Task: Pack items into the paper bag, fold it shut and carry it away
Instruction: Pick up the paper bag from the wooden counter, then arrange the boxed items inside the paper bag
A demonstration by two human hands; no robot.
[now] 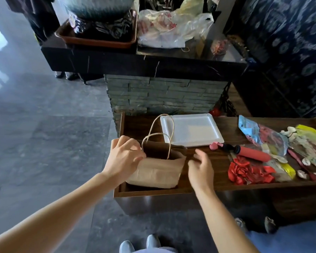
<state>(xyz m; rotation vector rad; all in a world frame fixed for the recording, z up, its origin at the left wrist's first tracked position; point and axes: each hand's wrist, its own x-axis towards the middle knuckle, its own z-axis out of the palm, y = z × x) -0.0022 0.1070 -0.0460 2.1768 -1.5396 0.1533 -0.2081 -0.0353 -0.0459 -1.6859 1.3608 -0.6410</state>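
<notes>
A brown paper bag [159, 170] with two twine handles stands open at the left end of a dark wooden table [217, 181]. My left hand [125, 156] grips the bag's left top edge. My right hand [201, 167] hovers just right of the bag, fingers apart, holding nothing; it looks blurred. To the right lie a red hand pump [252, 154], a heap of red balloons [248, 172] and a pink balloon [215, 145]. I cannot see what is inside the bag.
A white foam tray [192, 129] lies behind the bag. Plastic packets and loose balloons [285, 145] cover the table's right end. Behind stands a stone-faced counter [162, 95] with plastic bags [171, 30] on top. Grey tile floor lies to the left.
</notes>
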